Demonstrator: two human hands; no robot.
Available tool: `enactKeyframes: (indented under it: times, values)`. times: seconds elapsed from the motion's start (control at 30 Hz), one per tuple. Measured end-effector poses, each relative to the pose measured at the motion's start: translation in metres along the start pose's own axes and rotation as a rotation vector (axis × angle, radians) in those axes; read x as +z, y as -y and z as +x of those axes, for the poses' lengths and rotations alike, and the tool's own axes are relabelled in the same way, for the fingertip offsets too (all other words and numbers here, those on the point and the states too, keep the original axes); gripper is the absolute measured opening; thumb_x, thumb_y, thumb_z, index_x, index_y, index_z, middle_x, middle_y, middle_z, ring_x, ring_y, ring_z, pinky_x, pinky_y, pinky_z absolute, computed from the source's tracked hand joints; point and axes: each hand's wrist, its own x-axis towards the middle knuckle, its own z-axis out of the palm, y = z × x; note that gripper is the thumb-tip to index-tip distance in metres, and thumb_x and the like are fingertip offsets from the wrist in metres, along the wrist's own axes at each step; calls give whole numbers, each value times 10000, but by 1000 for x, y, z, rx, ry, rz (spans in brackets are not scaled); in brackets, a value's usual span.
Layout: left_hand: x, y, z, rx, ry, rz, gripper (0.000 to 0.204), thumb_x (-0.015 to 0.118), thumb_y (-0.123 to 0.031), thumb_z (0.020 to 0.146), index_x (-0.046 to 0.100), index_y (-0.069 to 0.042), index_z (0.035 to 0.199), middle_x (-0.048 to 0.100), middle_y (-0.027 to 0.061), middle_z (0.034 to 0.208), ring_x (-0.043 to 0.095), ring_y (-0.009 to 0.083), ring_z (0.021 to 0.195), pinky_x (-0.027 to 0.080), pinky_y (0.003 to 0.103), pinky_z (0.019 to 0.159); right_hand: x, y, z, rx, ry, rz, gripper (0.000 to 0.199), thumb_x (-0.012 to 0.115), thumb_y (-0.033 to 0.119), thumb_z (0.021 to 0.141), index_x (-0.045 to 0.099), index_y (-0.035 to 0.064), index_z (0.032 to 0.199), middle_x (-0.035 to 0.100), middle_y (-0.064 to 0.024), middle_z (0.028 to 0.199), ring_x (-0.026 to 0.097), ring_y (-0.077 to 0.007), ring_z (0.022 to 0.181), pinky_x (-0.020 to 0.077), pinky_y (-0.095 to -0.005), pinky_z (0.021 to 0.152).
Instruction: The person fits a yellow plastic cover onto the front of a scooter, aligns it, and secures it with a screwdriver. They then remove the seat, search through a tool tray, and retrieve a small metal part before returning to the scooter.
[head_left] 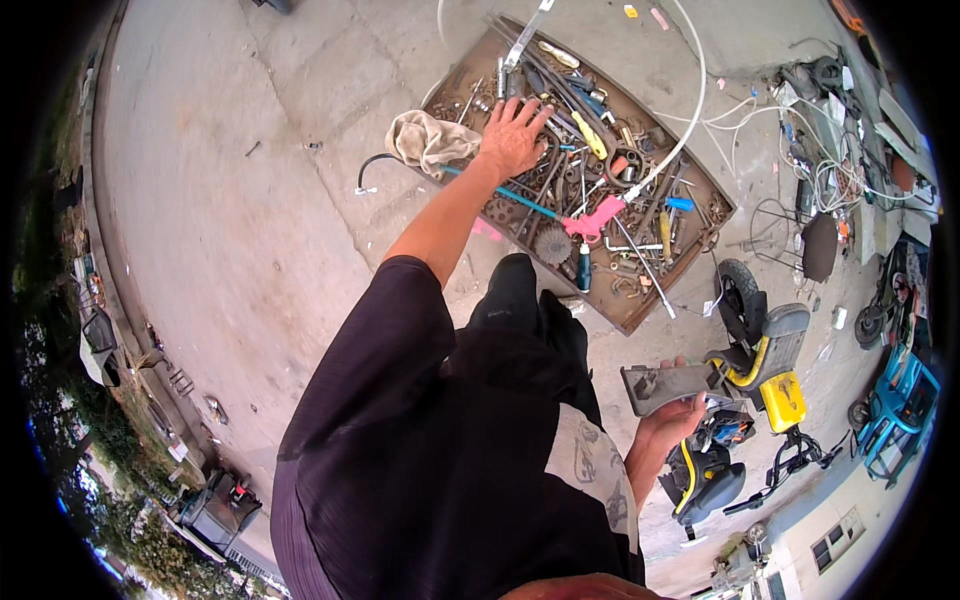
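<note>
My left hand [512, 140] is stretched over a shallow metal tray [612, 306] heaped with tools, its fingers spread near the far left side. Beside that wrist, a beige cloth [425, 138] hangs over the tray's left edge. A pink air blow gun [597, 217] with a white hose lies across the tools, nearer to me. At the lower right, my right hand [672, 425] grips a dusty grey curved plastic panel [664, 388] from beneath, with fingertips showing at its far edge.
Among the tools are a yellow-handled tool [590, 135], a toothed round disc [553, 245] and a dark-green-handled screwdriver [584, 268]. A yellow and black scooter [783, 400] stands at right, near a blue toy-like vehicle [900, 408]. Tangled white cables [828, 170] lie at far right.
</note>
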Motion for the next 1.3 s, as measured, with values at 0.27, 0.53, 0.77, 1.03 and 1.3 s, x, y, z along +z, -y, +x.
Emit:
enactKeyframes:
  times: [0.27,0.53,0.77,1.03,1.3]
  values:
    - [5,11,-42,37,-39,78,555,673,-316,1002,549,-223,1535,557,170,1414,424,421,1454,328,583,1236,0,2,6,-5,0,28,678,519,483,1068,404,117,1627,544,-230,1555,581,-424,1343,483,-571,1120]
    - [-15,27,-77,44,-32,67,528,706,-270,968,602,-144,1470,533,176,1475,457,380,1432,385,514,1192,-6,3,6,-12,-46,40,689,531,476,1062,396,111,1630,530,-238,1566,569,-439,1359,480,-568,1127]
    - [1,2,-20,65,-132,-83,571,725,-264,942,586,-74,1462,496,122,1595,445,341,1478,344,512,1245,10,6,8,-2,-43,22,689,532,466,1064,394,78,1617,514,-247,1574,533,-463,1399,438,-561,1178]
    - [7,-21,-28,88,113,-149,534,681,-243,922,613,-97,1431,580,85,1525,541,332,1355,399,508,1170,12,6,17,26,-12,-6,711,524,490,1063,351,140,1657,507,-237,1582,540,-443,1388,463,-584,1138]
    - [3,-54,-85,112,-72,-253,637,656,-146,903,533,-58,1523,583,110,1505,560,341,1285,452,515,1077,20,2,25,22,21,10,661,500,450,1077,366,128,1639,472,-282,1600,528,-471,1400,449,-592,1154]
